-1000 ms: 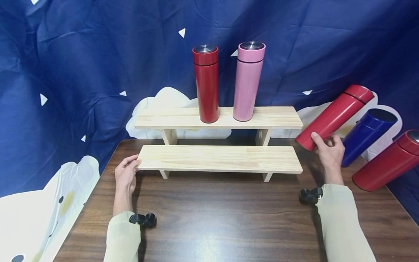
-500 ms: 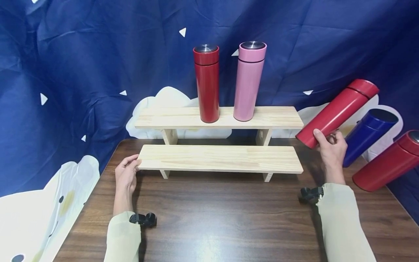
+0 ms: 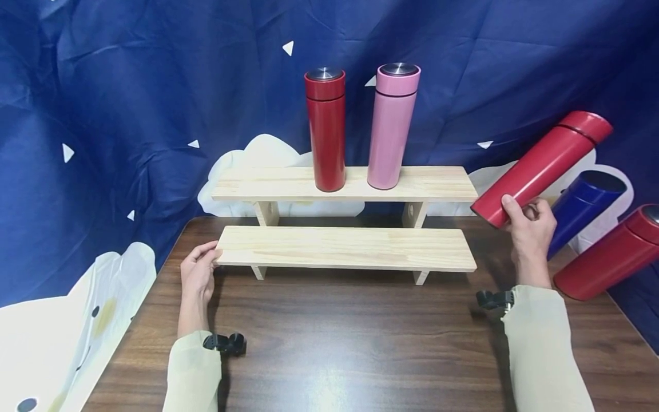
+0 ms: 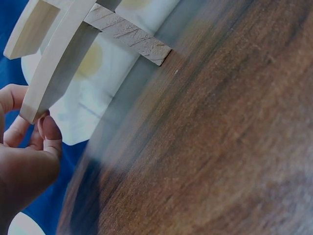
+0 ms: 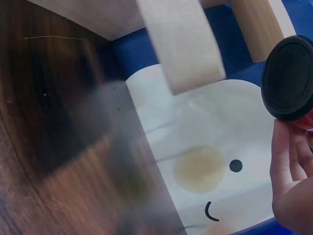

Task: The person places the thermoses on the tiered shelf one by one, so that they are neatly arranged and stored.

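My right hand (image 3: 532, 236) grips a red thermos flask (image 3: 548, 163) near its base, to the right of a two-tier wooden display stand (image 3: 345, 247). The flask leans, its top toward the upper right. Its round black base (image 5: 289, 78) shows in the right wrist view, just above the fingers (image 5: 282, 161). At the stand's other end, my left hand (image 3: 198, 276) pinches the left end of the lower shelf. The left wrist view has the thumb (image 4: 52, 134) under that board end (image 4: 35, 105). On the upper shelf stand a red flask (image 3: 327, 143) and a pink flask (image 3: 392, 137), both upright.
A blue flask (image 3: 584, 206), partly behind my right hand, and another red flask (image 3: 610, 260) stand at the table's right side. The brown wooden table (image 3: 329, 337) reaches back to a dark blue cloth (image 3: 154, 74) with white cartoon shapes.
My right hand has moved up and right with the red flask, which leans further over. The left hand keeps its place at the shelf end.
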The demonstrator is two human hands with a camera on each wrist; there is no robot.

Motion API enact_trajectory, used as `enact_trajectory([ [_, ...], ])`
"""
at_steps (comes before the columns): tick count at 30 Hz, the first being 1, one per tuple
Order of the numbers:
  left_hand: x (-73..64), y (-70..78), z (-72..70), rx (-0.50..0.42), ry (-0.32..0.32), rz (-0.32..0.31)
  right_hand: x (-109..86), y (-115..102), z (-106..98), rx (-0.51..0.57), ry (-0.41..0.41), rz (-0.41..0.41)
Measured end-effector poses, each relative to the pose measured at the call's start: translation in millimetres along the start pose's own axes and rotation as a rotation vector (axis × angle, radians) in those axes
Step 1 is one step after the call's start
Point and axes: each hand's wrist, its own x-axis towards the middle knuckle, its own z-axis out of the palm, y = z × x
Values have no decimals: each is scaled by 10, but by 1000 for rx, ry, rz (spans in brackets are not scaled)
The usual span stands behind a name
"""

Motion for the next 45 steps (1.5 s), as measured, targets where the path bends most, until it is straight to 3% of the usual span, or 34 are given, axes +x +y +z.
enact_trajectory([
  [17, -13, 9, -6, -7, -21, 7, 1, -210, 112, 163, -9, 1],
  [36, -26, 28, 9, -20, -9, -7, -70, -282, 416, 196, -80, -87],
  [45, -21, 23, 13, -21, -4, -14, -94, -265, 576, 142, -136, -143],
])
